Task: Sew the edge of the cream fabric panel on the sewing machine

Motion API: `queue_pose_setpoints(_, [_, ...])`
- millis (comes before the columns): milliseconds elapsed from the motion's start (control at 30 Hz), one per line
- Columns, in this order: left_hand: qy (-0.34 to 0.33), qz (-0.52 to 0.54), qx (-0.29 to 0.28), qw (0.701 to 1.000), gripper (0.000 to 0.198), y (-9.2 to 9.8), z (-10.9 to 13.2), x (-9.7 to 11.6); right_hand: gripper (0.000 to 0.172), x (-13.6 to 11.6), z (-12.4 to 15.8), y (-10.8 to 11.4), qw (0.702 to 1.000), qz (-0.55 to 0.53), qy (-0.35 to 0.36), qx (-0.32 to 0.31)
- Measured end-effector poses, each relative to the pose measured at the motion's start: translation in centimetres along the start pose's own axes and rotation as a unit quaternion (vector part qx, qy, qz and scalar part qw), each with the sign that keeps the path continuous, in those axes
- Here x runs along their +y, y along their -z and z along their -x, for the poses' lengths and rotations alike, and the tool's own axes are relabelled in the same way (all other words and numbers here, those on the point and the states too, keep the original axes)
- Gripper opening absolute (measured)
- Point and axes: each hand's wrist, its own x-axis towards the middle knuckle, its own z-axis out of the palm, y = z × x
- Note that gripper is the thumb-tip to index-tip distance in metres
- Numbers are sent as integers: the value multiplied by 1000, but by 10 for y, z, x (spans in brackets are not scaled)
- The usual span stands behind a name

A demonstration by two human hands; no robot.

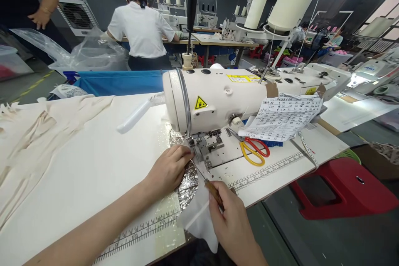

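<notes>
A white sewing machine [215,95] stands across the table, its needle area at the left end. My left hand [170,166] is closed beside the presser foot, fingertips on white fabric there; what they pinch is mostly hidden. In my right hand [232,220] is an awl [214,193], gripped by its wooden handle, its thin metal shaft pointing up and left toward the needle area. A piece of white fabric [199,218] hangs from the machine over the table's front edge, below the awl. Shiny foil-like tape [188,181] covers the tabletop under my left hand.
Scissors [254,149] with red and yellow handles lie right of the needle area. A handwritten sheet [280,118] is taped to the machine. Cream fabric pieces [28,141] lie at left. A red stool [349,187] stands at right. Other people work behind.
</notes>
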Motion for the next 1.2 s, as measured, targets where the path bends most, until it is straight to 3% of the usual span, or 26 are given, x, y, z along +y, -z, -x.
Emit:
queue_pose_setpoints(133, [18,0,3,1000,31,2,0,1,26,2,-9,-4,999,33,23,8])
queue_pose_setpoints(333, [-6,51,8,999,28,3,0,1,25,2,-17,-7,999,51,19,-4])
queue_pose_setpoints(667, [11,-23,-9,1000,31,0,-2,0,23,4,-27,-11,997,65,44,7])
queue_pose_setpoints(833, [20,-37,-5,999,32,-1,-3,1,25,5,-26,-15,994,61,87,27])
queue_pose_setpoints(1000, [11,-5,37,999,34,-11,0,-5,27,-9,-26,-17,988,17,148,50])
queue_pose_setpoints(1067, [19,-8,25,999,28,-14,-4,-6,27,-18,-27,-19,984,2,170,60])
queue_pose_setpoints(1133, [36,-45,-22,998,19,-14,-12,-5,26,-28,-27,-23,979,-22,192,60])
queue_pose_setpoints(1200, [53,-85,-65,993,22,-13,-20,-1,26,-35,-24,-27,976,-42,206,53])
